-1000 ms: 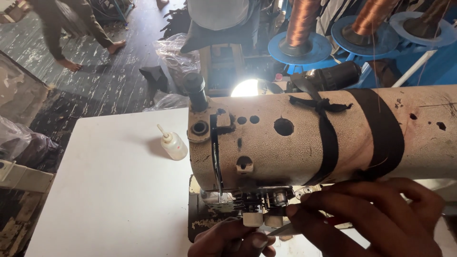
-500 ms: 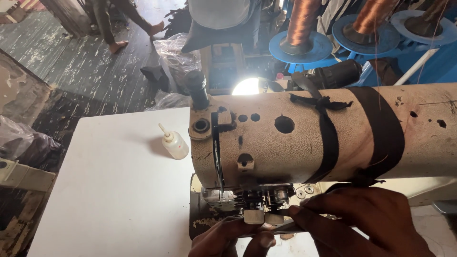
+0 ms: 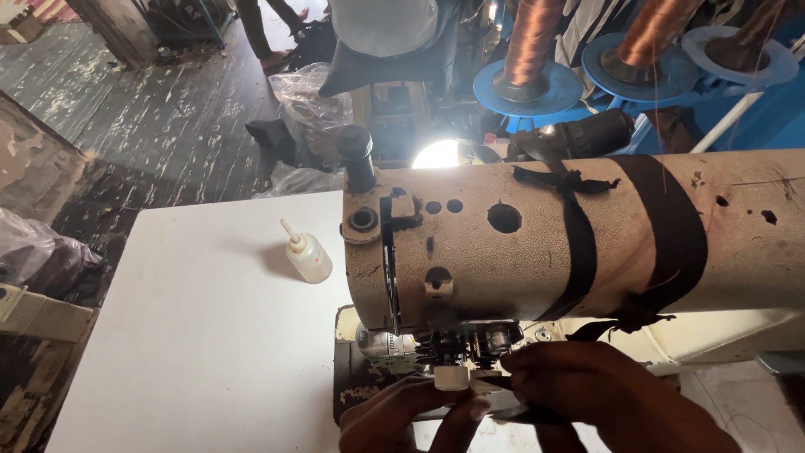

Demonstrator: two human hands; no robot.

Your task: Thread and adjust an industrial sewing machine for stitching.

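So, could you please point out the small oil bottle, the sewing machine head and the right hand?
oil bottle (image 3: 309,257), head view, on its clear body.
sewing machine head (image 3: 503,252), head view, on its beige casing.
right hand (image 3: 587,390), head view, on its back.

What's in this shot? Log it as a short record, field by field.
left hand: fingertips at a small pale part under the machine head
right hand: pinching beside the same part
machine: beige sewing machine, black straps tied round its arm
table: white top, small oil bottle standing on it
behind: copper thread cones on blue discs, lit lamp
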